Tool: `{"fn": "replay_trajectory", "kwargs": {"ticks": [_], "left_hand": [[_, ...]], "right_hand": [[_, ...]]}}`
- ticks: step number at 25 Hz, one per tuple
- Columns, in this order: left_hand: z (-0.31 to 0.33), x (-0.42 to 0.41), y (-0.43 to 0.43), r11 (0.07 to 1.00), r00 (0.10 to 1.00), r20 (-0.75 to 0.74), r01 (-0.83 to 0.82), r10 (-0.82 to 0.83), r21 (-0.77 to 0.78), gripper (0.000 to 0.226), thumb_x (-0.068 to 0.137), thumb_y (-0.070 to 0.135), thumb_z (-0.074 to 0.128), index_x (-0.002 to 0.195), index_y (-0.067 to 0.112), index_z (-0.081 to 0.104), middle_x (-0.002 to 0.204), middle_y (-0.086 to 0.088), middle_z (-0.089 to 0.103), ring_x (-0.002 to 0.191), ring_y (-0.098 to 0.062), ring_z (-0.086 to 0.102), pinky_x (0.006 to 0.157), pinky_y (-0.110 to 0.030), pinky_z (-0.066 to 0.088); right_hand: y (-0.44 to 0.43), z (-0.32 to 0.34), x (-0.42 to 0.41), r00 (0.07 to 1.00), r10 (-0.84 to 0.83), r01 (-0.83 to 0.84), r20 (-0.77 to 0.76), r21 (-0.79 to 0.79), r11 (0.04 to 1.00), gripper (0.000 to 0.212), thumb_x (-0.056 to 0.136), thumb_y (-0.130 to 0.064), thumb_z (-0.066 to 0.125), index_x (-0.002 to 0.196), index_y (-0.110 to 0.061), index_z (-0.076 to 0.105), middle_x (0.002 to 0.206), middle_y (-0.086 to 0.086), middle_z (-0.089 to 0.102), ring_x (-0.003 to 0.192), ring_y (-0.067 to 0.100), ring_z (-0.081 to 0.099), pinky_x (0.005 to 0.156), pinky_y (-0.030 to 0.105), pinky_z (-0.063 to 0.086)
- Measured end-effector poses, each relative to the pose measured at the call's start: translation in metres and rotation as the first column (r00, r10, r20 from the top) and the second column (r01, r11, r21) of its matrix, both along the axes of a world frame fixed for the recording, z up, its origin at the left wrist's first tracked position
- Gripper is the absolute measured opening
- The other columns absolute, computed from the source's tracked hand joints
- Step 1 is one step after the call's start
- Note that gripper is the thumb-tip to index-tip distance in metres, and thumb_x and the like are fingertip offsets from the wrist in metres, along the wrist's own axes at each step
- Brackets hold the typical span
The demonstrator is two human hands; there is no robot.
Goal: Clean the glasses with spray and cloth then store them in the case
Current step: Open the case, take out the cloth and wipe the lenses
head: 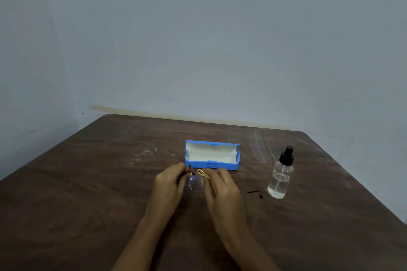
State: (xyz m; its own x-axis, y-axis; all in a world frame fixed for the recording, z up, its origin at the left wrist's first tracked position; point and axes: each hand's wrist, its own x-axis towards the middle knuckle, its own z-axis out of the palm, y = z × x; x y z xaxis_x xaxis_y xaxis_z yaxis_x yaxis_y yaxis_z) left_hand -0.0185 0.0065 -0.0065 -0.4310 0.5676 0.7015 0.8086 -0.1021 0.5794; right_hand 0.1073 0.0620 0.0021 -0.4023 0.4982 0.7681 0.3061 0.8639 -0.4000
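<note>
Both hands hold the glasses [195, 183] just above the brown table [88, 193], in front of the open blue case [233, 166]. My left hand [170, 185] grips the frame at its left end. My right hand [221, 187] pinches a yellow cloth [203, 174] against the glasses; one clear lens shows between the hands and the other is hidden. The case's pale lining is bare. A clear spray bottle [280, 176] with a black nozzle stands upright to the right, apart from both hands.
A small dark object [255, 193] lies on the table between my right hand and the bottle. The table's far edge meets a plain grey wall. Pale scuff marks show on the tabletop at the left and back right.
</note>
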Motion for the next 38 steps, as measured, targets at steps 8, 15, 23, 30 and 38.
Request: {"fn": "replay_trajectory", "kwargs": {"ticks": [8,15,23,30,38], "left_hand": [[0.002,-0.002,0.002,0.998,0.999,0.025,-0.047,0.047,0.032,0.021,0.079,0.017,0.060,0.064,0.025,0.047,0.058,0.023,0.050,0.065,-0.008,0.058,0.055,-0.013,0.043],[0.000,-0.004,0.003,0.996,0.987,0.130,-0.093,0.094,-0.010,0.025,0.082,0.008,0.061,0.066,0.018,0.046,0.064,-0.001,0.066,0.061,-0.018,0.066,0.057,-0.038,0.054],[0.005,-0.001,0.001,0.999,0.992,0.117,-0.039,0.037,0.015,0.023,0.078,0.019,0.055,0.062,0.026,0.040,0.056,0.006,0.056,0.057,-0.016,0.061,0.055,-0.032,0.049],[0.007,0.001,0.001,0.997,0.997,0.072,-0.032,0.027,0.070,0.042,0.081,-0.001,0.060,0.061,0.027,0.036,0.056,0.008,0.051,0.060,-0.013,0.060,0.054,-0.016,0.046],[0.010,0.000,-0.001,0.996,0.994,0.078,-0.077,0.074,0.046,0.043,0.079,-0.005,0.060,0.059,0.027,0.038,0.054,0.006,0.051,0.063,-0.016,0.056,0.052,-0.014,0.040]], "right_hand": [[0.003,0.010,-0.013,0.968,-0.226,0.213,0.106,0.116,0.970,0.024,0.059,-0.016,0.065,0.082,-0.019,0.070,0.071,-0.003,0.064,0.054,0.011,0.063,0.042,0.021,0.048],[-0.006,0.004,-0.012,0.984,-0.176,0.176,0.003,-0.044,0.983,0.022,0.078,-0.023,0.044,0.079,-0.015,0.065,0.075,-0.001,0.063,0.058,0.014,0.063,0.043,0.023,0.047],[-0.005,0.017,-0.018,0.927,-0.232,0.222,0.296,0.068,0.973,0.039,0.032,-0.017,0.091,0.062,-0.022,0.065,0.067,-0.005,0.061,0.050,0.006,0.058,0.034,0.014,0.032],[-0.006,0.013,-0.041,0.913,-0.206,0.193,0.353,0.072,0.979,0.042,0.025,-0.023,0.091,0.058,-0.025,0.067,0.065,-0.007,0.059,0.055,0.005,0.058,0.037,0.013,0.038],[0.011,-0.006,-0.036,0.963,0.025,-0.001,0.269,-0.089,0.996,0.006,0.085,-0.017,0.058,0.086,-0.012,0.055,0.076,-0.012,0.047,0.065,-0.001,0.041,0.064,0.017,0.038]]}}
